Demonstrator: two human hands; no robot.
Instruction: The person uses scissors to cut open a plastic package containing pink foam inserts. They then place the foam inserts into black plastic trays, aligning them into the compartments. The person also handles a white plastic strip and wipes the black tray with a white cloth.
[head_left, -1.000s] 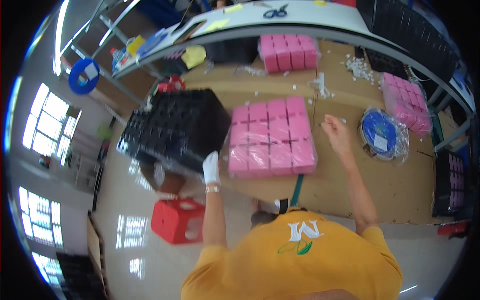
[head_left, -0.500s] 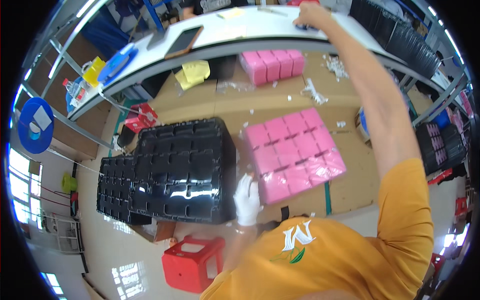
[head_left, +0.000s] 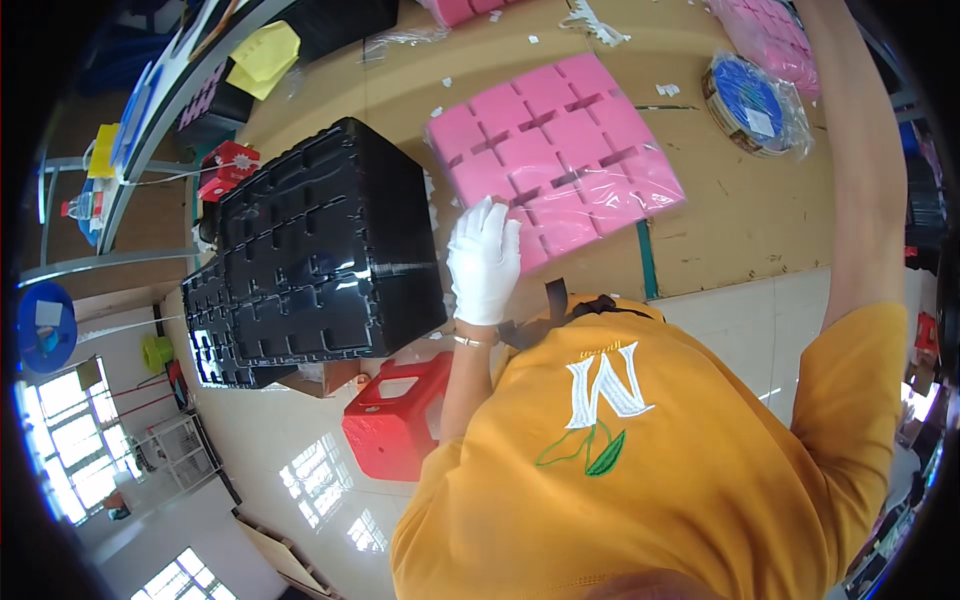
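My left hand (head_left: 484, 262), in a white glove, rests at the near left edge of a pink foam block (head_left: 600, 140). Its fingers are stretched out, and I see nothing held in them. The block has a grid of slots, and clear plastic film shines along its near side. Just left of the hand stands a stack of glossy black moulded trays (head_left: 300, 260). My bare right forearm (head_left: 865, 180) reaches up past the right side of the block. The right hand itself is beyond the upper edge of the picture.
Brown cardboard (head_left: 730, 230) covers the worktop. A blue-topped round reel (head_left: 750, 105) in plastic lies at the right, below more wrapped pink foam (head_left: 770, 40). A red stool (head_left: 395, 425) stands by my left arm. Yellow paper (head_left: 263, 60) and a red box (head_left: 228, 168) are at the left.
The view has swung downward, so the shelf and the right hand have left the picture. My left hand remains beside the pink block's edge.
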